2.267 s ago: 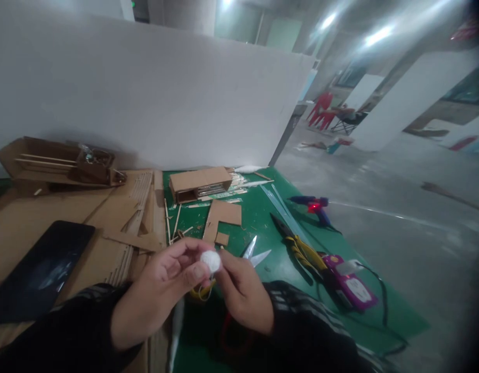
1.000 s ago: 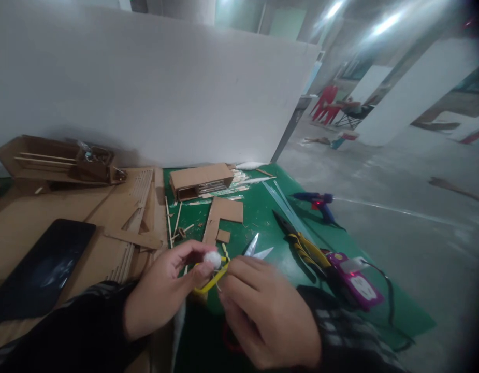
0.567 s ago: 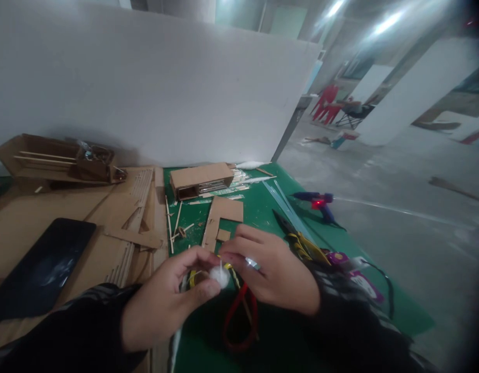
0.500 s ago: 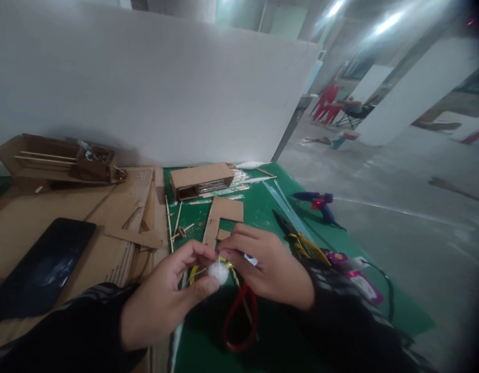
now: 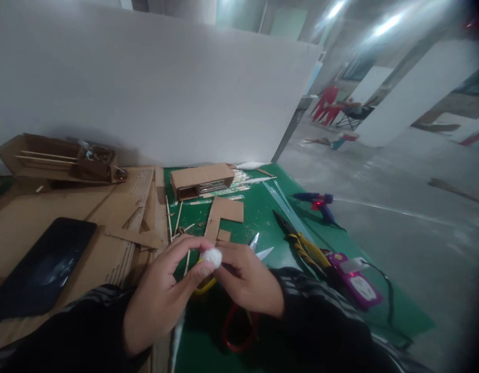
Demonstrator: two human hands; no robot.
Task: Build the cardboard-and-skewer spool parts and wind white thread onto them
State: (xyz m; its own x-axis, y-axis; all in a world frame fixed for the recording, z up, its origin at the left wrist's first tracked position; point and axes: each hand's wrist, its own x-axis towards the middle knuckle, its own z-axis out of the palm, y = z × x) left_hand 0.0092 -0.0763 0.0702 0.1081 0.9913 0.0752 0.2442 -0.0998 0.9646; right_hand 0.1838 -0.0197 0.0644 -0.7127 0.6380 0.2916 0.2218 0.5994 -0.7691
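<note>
A small white ball [image 5: 212,257] sits between the fingertips of both hands, above the green table. My left hand [image 5: 165,290] pinches it between thumb and index finger. My right hand [image 5: 247,277] has its fingers curled against the ball's right side; what they may hold is hidden. Scissors [image 5: 239,331] with red handles lie beneath my right hand, their blades showing beyond it. Part of a yellow item [image 5: 206,286] shows under the ball, between the hands. An L-shaped cardboard piece [image 5: 218,215] lies just beyond the fingers.
A cardboard box [image 5: 202,181] stands at the back. Yellow-handled pliers [image 5: 305,248], a blue glue gun [image 5: 320,204] and a purple power strip [image 5: 358,282] lie right. Left are cardboard sheets [image 5: 107,207], a black phone-like slab [image 5: 45,267] and an open cardboard box [image 5: 60,160].
The ball has moved up and slightly left. My right hand has shifted left and down with its fingers more curled, uncovering the scissor blades.
</note>
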